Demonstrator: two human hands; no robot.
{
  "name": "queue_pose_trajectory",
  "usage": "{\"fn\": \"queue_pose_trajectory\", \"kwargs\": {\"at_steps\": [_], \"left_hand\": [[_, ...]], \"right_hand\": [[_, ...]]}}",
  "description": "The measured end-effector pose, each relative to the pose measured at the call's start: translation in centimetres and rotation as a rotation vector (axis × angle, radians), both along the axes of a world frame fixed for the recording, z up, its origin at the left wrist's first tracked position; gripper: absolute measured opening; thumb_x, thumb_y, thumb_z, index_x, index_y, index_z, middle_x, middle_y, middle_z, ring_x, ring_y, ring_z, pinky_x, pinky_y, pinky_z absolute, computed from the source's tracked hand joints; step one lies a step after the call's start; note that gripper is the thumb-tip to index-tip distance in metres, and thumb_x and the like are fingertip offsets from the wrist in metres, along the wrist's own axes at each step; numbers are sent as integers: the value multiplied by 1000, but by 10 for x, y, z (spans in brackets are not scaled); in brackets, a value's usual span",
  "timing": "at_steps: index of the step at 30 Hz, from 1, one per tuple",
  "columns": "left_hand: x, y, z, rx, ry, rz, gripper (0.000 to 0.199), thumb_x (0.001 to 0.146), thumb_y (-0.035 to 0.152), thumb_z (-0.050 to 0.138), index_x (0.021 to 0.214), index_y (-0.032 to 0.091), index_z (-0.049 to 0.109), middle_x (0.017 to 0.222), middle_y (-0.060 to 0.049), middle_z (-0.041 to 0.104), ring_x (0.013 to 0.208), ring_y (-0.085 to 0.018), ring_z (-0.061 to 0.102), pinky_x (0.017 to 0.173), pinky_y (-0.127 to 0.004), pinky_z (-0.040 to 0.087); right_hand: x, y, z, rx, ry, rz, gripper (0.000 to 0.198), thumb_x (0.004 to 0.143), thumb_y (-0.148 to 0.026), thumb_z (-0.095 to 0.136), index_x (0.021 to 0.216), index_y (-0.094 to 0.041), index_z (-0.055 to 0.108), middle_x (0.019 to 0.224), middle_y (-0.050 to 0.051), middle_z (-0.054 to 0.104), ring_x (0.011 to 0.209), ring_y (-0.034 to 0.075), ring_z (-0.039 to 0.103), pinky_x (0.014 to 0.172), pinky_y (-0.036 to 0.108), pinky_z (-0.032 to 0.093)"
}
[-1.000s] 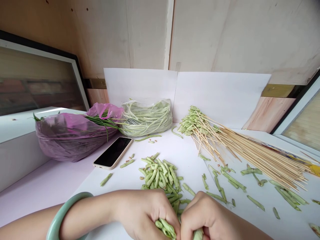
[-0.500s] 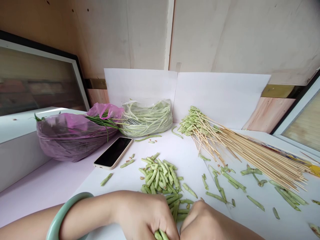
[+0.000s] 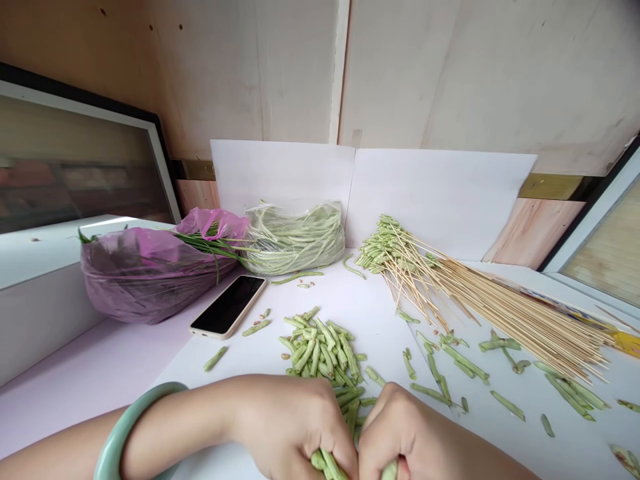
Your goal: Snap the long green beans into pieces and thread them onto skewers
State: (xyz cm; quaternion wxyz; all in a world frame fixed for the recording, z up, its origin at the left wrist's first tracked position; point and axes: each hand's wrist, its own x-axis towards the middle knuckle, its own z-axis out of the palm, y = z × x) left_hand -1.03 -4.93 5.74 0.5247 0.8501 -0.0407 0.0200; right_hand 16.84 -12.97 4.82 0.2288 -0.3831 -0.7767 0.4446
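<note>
At the bottom centre, my left hand (image 3: 295, 423), with a pale green bangle (image 3: 117, 427) on its wrist, is closed around several green bean pieces (image 3: 327, 461). Pressed up against it, my right hand (image 3: 407, 433) is curled shut; a bit of green bean (image 3: 389, 469) shows between its fingers. The fingertips of both hands are partly hidden. Just beyond them lies a heap of short green bean pieces (image 3: 323, 350).
A purple bag of greens (image 3: 155, 280), a clear bag of long beans (image 3: 300, 237) and a phone (image 3: 230, 307) lie at the left and back. Bamboo skewers (image 3: 520, 313), several threaded with beans (image 3: 387, 247), lie at right. Loose bean pieces (image 3: 465, 363) are scattered nearby.
My right hand has risen slightly and turned, so the bean piece in its fingers now shows. My left hand keeps its hold on the bean pieces, with little movement.
</note>
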Motion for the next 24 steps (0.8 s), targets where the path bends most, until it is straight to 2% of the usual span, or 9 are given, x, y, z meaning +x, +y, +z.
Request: {"fn": "queue_pose_trajectory", "kwargs": {"at_steps": [3, 5, 9, 11, 13, 16, 18, 21, 24], "left_hand": [[-1, 2, 5, 74, 23, 7, 29, 82, 32, 53, 59, 21, 39, 50, 2, 41, 48, -11, 36, 49, -24, 29], [-2, 3, 6, 154, 44, -1, 30, 83, 30, 51, 58, 22, 36, 51, 2, 42, 49, -12, 38, 50, -25, 29], [-4, 9, 3, 447, 27, 45, 34, 75, 19, 58, 54, 22, 31, 49, 2, 42, 48, -14, 34, 49, -28, 24], [-5, 12, 3, 479, 8, 87, 32, 73, 17, 59, 54, 22, 35, 50, 2, 44, 48, -14, 34, 49, -28, 25], [-6, 15, 4, 381, -1, 159, 25, 79, 20, 56, 58, 21, 44, 54, 1, 47, 51, -13, 36, 51, -26, 29], [-5, 15, 6, 148, 3, 379, 21, 86, 29, 53, 67, 18, 53, 58, 1, 48, 53, -10, 40, 53, -22, 33], [-3, 15, 5, -123, 43, 499, 25, 86, 37, 54, 71, 17, 53, 56, 3, 48, 47, -8, 41, 46, -20, 33], [1, 15, 1, -515, 55, 585, 33, 84, 47, 56, 72, 16, 53, 49, 5, 49, 35, -7, 42, 33, -17, 29], [5, 16, -3, -702, 21, 653, 34, 82, 46, 58, 71, 14, 56, 48, 3, 53, 31, -7, 44, 29, -16, 31]], "right_hand": [[-4, 5, -5, 20, 42, -23, 22, 62, -6, 61, 48, -15, 47, 46, -10, 27, 47, 5, 25, 42, 21, 18], [-4, 8, -5, 12, 62, -43, 26, 60, -8, 63, 46, -16, 43, 44, -10, 24, 46, 5, 22, 40, 21, 16], [12, 17, 4, -43, 174, -91, 23, 60, -14, 61, 45, -17, 44, 43, -9, 26, 42, 5, 22, 38, 21, 13], [24, 21, 9, -10, 201, -142, 26, 66, -21, 61, 48, -18, 43, 45, -9, 27, 43, 6, 22, 39, 22, 15], [34, 26, 13, 18, 180, -220, 29, 74, -30, 61, 53, -19, 44, 48, -8, 26, 45, 7, 22, 41, 23, 17], [38, 28, 13, 14, 123, -318, 30, 83, -37, 58, 62, -18, 48, 53, -8, 26, 49, 8, 23, 43, 24, 18], [36, 27, 13, 21, 99, -315, 25, 86, -34, 55, 68, -17, 53, 56, -7, 29, 51, 9, 26, 45, 23, 21], [29, 25, 13, 98, 70, -296, 19, 90, -26, 48, 82, -15, 62, 65, -3, 41, 59, 11, 37, 53, 24, 33], [27, 25, 13, 196, 25, -314, 23, 93, -20, 44, 95, -17, 67, 78, 1, 52, 69, 15, 49, 62, 26, 41]]}}
